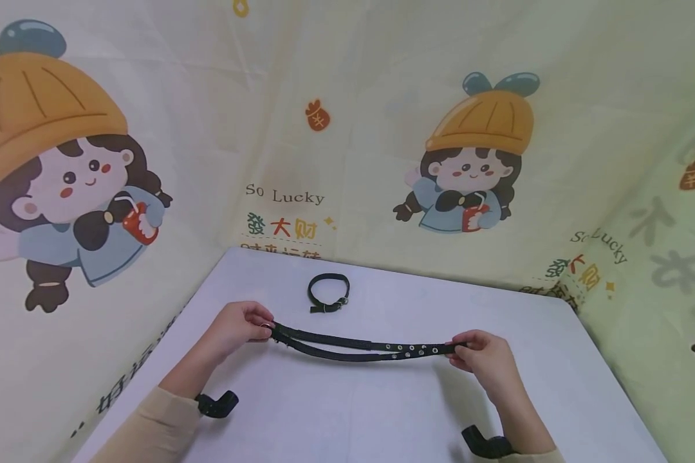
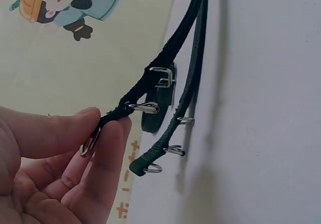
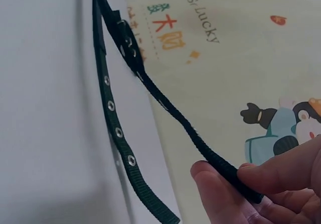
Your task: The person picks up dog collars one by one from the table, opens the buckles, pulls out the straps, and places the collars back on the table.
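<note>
My left hand [image 1: 239,326] pinches the buckle end of a black collar strap [image 1: 324,337] between thumb and forefinger, close to a metal ring. The other end of that strap is pinched by my right hand [image 1: 486,355], so it stretches between the hands with a slight sag. Just nearer to me runs a second dark collar strap [image 1: 336,357] with metal eyelets. Its ringed end [image 2: 148,163] and its plain end [image 3: 165,215] both show free of my fingers in the wrist views. Behind them, a third collar [image 1: 317,309] lies buckled into a loop.
A white table [image 1: 347,411] lies under everything. Its far edge meets a cream printed curtain [image 1: 359,148], which also rises along the left and right sides. A black wrist mount [image 1: 219,405] sits at my left sleeve, another mount [image 1: 486,444] at my right.
</note>
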Demonstrator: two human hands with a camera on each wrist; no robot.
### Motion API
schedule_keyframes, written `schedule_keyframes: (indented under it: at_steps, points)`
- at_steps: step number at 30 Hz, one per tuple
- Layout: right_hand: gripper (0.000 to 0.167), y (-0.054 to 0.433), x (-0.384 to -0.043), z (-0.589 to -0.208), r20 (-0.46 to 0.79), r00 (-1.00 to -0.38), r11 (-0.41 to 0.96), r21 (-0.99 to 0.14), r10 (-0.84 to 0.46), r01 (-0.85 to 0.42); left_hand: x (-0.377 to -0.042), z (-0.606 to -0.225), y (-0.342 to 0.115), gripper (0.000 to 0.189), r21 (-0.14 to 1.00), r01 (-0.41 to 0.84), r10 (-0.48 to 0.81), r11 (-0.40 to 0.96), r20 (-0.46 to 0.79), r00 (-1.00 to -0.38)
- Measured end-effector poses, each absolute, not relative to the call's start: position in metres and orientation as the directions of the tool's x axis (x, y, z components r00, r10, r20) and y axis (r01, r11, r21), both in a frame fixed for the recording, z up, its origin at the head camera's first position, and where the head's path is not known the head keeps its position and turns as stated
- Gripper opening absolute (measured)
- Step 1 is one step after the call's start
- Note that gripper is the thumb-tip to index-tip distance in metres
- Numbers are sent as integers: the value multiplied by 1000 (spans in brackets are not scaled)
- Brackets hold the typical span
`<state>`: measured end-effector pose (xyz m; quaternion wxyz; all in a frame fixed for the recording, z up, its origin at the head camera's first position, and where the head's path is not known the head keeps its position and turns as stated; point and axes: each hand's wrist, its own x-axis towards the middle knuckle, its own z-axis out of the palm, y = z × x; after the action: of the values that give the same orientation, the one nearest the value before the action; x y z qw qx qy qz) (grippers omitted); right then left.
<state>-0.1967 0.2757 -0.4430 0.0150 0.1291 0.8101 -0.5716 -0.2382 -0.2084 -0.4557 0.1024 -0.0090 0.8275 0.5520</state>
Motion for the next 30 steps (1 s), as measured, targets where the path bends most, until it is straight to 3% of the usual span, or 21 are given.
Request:
schedule_keyframes:
  at_steps: [30]
  points:
    - [19,285,-201,-464,-289,-945,465,-822,154,327,-249,-475,-225,33,880,-201,57,431,-248,-967]
